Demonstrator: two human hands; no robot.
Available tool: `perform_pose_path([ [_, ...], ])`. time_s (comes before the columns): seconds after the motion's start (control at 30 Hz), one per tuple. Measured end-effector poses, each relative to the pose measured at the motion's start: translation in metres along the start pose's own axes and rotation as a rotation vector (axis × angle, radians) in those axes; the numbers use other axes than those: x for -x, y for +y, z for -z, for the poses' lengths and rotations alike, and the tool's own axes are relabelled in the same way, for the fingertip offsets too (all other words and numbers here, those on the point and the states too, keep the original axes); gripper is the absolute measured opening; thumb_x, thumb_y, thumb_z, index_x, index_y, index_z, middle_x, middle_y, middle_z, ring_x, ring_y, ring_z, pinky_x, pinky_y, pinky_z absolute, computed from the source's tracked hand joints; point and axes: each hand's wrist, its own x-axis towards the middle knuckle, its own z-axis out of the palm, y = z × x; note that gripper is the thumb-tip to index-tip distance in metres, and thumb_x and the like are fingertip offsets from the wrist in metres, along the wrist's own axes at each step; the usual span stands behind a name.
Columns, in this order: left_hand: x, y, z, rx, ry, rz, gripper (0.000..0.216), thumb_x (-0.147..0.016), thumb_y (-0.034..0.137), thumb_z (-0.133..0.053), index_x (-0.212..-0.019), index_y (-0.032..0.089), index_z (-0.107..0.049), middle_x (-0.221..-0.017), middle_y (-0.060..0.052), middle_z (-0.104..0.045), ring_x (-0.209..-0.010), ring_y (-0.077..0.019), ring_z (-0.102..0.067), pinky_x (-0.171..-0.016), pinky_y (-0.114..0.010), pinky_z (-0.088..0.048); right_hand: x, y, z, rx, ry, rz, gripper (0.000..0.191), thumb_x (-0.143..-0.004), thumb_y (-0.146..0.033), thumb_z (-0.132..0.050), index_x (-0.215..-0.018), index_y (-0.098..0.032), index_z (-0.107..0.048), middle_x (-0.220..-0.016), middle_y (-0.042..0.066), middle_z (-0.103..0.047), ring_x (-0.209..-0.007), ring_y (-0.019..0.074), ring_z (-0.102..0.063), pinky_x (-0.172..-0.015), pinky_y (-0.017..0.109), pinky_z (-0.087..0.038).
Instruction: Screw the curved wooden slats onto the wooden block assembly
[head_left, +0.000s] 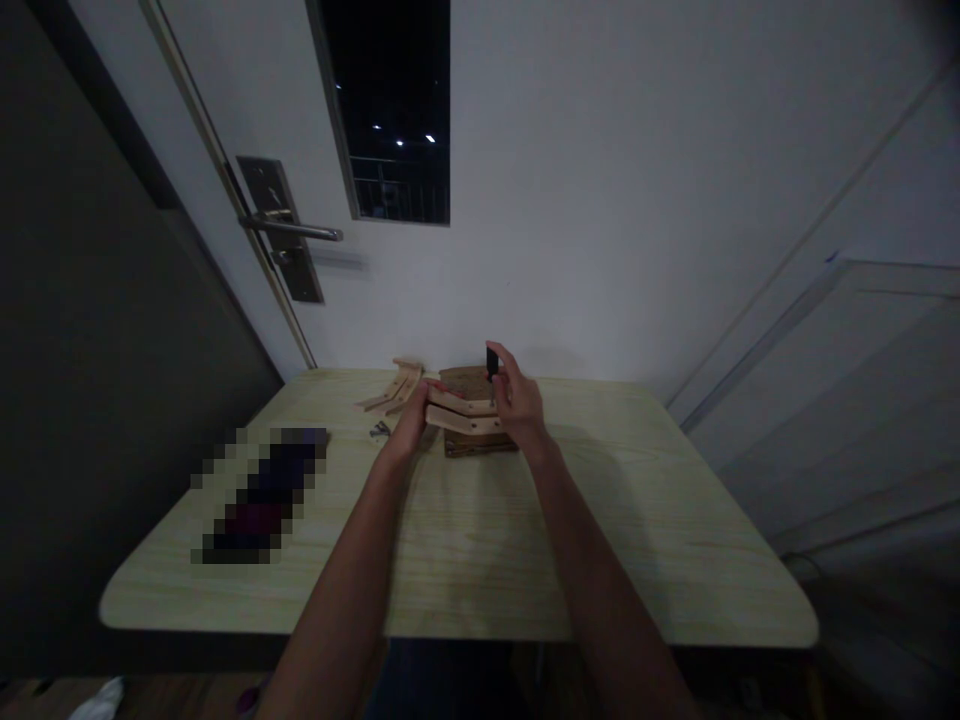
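Observation:
My right hand [523,405] is closed round a small screwdriver [492,361] with a black handle, held upright, its tip pointing down at a pale wooden piece. That wooden piece [471,426] has two bent strips side by side with dark holes or screw heads along them. At its left end my left hand [411,422] grips it, fingers wrapped over the strips. Something thin and red [442,387] shows by the left fingertips; its kind is unclear. A brown slab [465,378], perhaps cardboard or wood, lies beneath the piece, partly hidden by it.
Another bent wooden piece [401,384] lies left of my left hand, with several small metal screws [380,430] nearer me. A blurred-out dark object [270,495] is on the left of the light wooden table [480,560]. A white door with a metal handle [292,228] stands behind.

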Motion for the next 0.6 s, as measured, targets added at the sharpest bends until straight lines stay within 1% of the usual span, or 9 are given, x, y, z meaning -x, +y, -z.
perform_pose_path([
  [0.17,0.0021,0.0000,0.0034,-0.079,-0.019,-0.054,0.038,-0.082,0.056,-0.056,-0.092,0.020,-0.051,-0.092,-0.006,-0.074,-0.093,-0.0233,-0.070,-0.082,-0.035,-0.053,-0.0003,0.0001,0.0001,-0.020,-0.004,0.009,0.045,-0.099,-0.030,-0.033,-0.143,-0.027,-0.039,-0.114,0.008,-0.070,-0.077,0.0194,-0.066,-0.074,0.035,-0.052],
  [0.37,0.0027,-0.0004,0.0049,-0.091,-0.035,-0.051,0.037,-0.082,0.055,-0.056,-0.093,0.020,-0.051,-0.096,-0.006,-0.074,-0.093,-0.0233,-0.069,-0.082,-0.034,-0.052,-0.0004,0.0003,0.0000,-0.050,0.000,0.006,0.045,-0.099,-0.031,-0.035,-0.143,-0.027,-0.040,-0.115,0.007,-0.070,-0.082,0.0199,-0.067,-0.076,0.035,-0.053],
  [0.6,0.0010,-0.0016,0.0048,-0.071,-0.042,-0.045,0.038,-0.081,0.055,-0.058,-0.093,0.020,-0.052,-0.095,-0.007,-0.074,-0.093,-0.0239,-0.070,-0.082,-0.035,-0.053,-0.0006,0.0028,-0.0023,-0.013,0.023,0.035,0.043,-0.100,-0.033,-0.033,-0.142,-0.027,-0.040,-0.115,0.007,-0.070,-0.083,0.0202,-0.068,-0.076,0.035,-0.054],
])
